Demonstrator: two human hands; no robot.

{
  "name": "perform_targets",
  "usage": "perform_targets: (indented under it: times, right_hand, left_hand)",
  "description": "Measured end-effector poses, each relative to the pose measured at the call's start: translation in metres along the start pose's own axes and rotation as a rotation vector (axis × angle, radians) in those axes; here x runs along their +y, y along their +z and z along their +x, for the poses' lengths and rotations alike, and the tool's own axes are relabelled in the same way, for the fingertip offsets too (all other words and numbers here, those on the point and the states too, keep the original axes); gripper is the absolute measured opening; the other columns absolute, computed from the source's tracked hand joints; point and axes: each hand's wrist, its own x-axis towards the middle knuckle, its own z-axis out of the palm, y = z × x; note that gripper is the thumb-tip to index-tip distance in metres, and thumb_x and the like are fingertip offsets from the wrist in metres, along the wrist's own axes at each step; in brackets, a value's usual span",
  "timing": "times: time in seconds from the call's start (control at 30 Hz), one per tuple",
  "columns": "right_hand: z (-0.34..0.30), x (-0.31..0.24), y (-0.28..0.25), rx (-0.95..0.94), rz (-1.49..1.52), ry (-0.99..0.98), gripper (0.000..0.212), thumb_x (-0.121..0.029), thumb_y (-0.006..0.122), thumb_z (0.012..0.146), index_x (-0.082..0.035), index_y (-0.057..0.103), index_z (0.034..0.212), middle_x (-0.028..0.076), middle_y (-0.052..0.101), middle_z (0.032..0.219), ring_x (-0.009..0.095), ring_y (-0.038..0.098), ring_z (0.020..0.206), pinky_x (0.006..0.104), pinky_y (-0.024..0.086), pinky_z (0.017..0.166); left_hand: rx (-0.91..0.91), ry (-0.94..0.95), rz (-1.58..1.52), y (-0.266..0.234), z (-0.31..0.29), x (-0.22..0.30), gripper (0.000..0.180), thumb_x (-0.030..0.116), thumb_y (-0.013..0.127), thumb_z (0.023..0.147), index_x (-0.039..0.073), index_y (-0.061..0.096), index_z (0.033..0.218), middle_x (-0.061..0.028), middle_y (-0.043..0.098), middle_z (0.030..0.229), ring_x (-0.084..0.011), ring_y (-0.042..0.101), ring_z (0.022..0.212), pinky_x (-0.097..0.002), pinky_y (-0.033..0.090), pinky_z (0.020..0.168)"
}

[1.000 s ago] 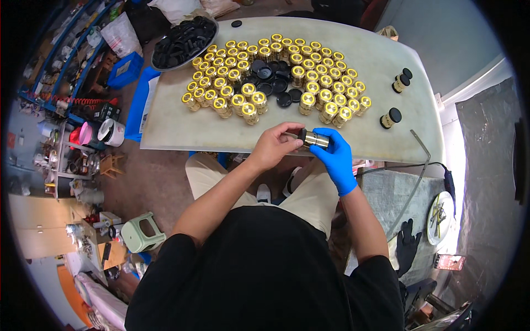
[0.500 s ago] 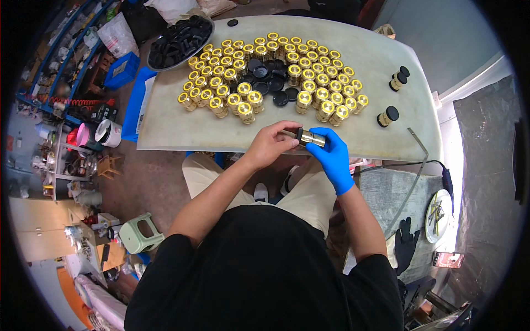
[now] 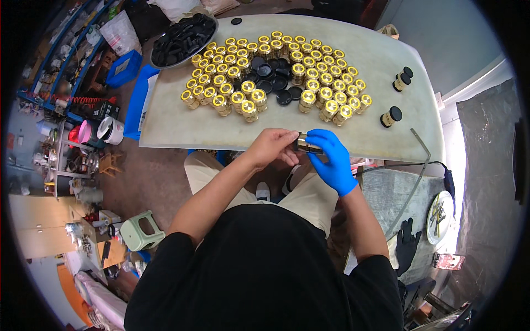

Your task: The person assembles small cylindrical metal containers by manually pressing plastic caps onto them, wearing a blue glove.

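Observation:
Between my hands, at the table's near edge, is a brass cylinder (image 3: 309, 146) with a black cap on its left end. My bare left hand (image 3: 271, 149) closes its thumb and fingers on the capped end. My right hand (image 3: 334, 164), in a blue glove, grips the other end between thumb and fingers. The cylinder lies nearly level, and the fingers partly cover it. Beyond it, many upright brass cylinders (image 3: 249, 110) with shiny yellow-ringed tops stand in a wide cluster. Loose black round caps (image 3: 279, 83) lie among them.
A metal bowl (image 3: 214, 37) heaped with black caps stands at the far left. Several black-capped cylinders (image 3: 388, 118) are at the table's right. A thin metal bar (image 3: 420, 144) crosses its right edge. On a side bench lie a black glove (image 3: 407, 245) and a white plate (image 3: 433, 227) holding small metal pieces.
Both hands and the cylinder have shifted slightly downward. My left fingers have changed their hold around the black cap, and the right hand now covers the cylinder from above.

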Motion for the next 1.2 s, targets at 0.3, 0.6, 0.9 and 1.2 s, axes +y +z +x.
perform_targets:
  times: [0.3,0.6,0.9,1.2]
  right_hand:
    - [-0.009,0.020,0.015,0.029,0.701,0.630,0.026,-0.011,0.067,0.099,0.002,0.064,0.121,0.011,0.069,0.111,0.022,0.073,0.090,0.0315,0.061,0.076]
    - [-0.007,0.024,0.010,-0.020,0.978,0.790,0.028,-0.021,0.064,0.102,0.000,0.065,0.119,0.012,0.072,0.100,0.021,0.073,0.081,0.0296,0.061,0.069]
    - [-0.009,0.029,0.011,-0.050,0.861,0.740,0.027,-0.018,0.067,0.100,0.001,0.065,0.120,0.012,0.072,0.102,0.018,0.073,0.080,0.0286,0.060,0.068]
    - [-0.005,0.020,0.014,0.014,0.839,0.637,0.028,-0.011,0.070,0.097,0.001,0.065,0.121,0.010,0.071,0.105,0.017,0.072,0.086,0.0299,0.060,0.076]
  left_hand:
    - [0.022,0.138,0.058,0.011,-0.012,0.002,0.027,0.009,0.066,0.099,0.000,0.063,0.124,-0.0149,0.069,0.114,-0.0172,0.070,0.087,-0.0281,0.058,0.074]
    - [-0.056,0.633,0.180,0.012,-0.022,0.008,0.022,0.004,0.070,0.092,0.001,0.070,0.113,-0.0128,0.062,0.134,-0.0235,0.057,0.130,-0.0387,0.043,0.113]
    - [0.072,0.177,0.442,0.021,-0.028,0.017,0.026,0.005,0.072,0.092,0.000,0.066,0.117,-0.0121,0.062,0.129,-0.0133,0.065,0.106,-0.0311,0.054,0.085]
    - [0.120,0.570,0.232,0.019,-0.013,0.005,0.044,-0.001,0.070,0.089,0.003,0.063,0.132,-0.0123,0.061,0.133,-0.0191,0.058,0.127,-0.0349,0.045,0.107]
